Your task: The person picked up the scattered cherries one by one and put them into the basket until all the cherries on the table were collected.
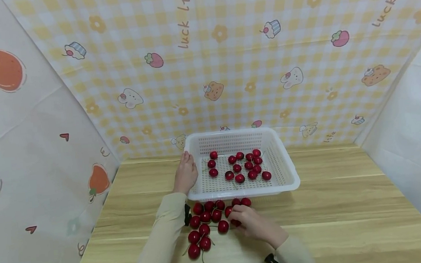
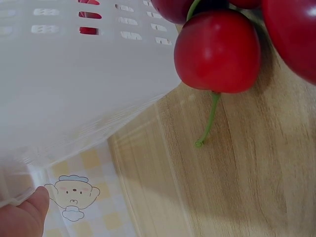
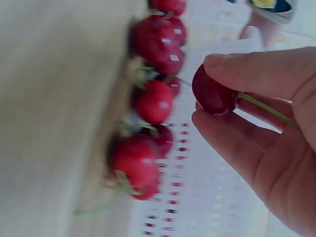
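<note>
A white plastic basket with slotted walls stands at the back of the table, several red cherries lying on its floor. My left hand holds the basket's left rim; one fingertip shows against the rim in the left wrist view. Just in front of the basket, my right hand pinches a dark red cherry between thumb and fingers, its green stem pointing toward the palm. More loose cherries with stems lie on the table between my two arms.
The wood-grain table reaches out on both sides of the basket. A yellow checked cloth hangs right behind it. White sheets close off the left and right sides.
</note>
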{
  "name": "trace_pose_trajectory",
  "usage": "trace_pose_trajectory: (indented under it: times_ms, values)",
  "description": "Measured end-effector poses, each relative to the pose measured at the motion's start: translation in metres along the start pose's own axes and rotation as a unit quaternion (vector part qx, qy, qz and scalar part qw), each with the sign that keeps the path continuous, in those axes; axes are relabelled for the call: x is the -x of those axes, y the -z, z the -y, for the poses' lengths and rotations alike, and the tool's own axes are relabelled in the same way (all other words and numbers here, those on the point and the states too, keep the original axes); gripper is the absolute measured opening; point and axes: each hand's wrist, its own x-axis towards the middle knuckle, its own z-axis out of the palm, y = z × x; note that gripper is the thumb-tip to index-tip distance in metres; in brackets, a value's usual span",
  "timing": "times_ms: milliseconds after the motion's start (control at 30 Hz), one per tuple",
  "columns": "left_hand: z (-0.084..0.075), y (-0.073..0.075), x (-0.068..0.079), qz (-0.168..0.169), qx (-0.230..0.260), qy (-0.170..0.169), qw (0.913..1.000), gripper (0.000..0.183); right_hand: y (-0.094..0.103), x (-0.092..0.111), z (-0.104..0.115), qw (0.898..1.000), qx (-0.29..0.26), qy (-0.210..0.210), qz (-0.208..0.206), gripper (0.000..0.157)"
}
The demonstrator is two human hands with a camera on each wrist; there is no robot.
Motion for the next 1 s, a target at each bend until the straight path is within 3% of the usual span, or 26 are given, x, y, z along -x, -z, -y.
trace_pose_trajectory:
  times_ms: [333, 633, 1000]
  values:
    - [-0.001, 0.002, 0.001, 0.004, -0.005, 0.003, 1.0, 0.04, 0.054, -0.022, 0.002, 0.999, -0.035, 0.024, 0.023, 0.024]
    - [-0.003, 0.003, 0.001, 0.003, -0.006, -0.001, 1.0, 0.041, 0.103, -0.058, -0.02, 0.999, 0.002, 0.053, -0.006, 0.021]
    - [-0.003, 0.003, 0.001, -0.005, 0.002, -0.003, 1.0, 0.041, 0.127, -0.114, -0.063, 0.998, 0.007, -0.038, 0.042, 0.019]
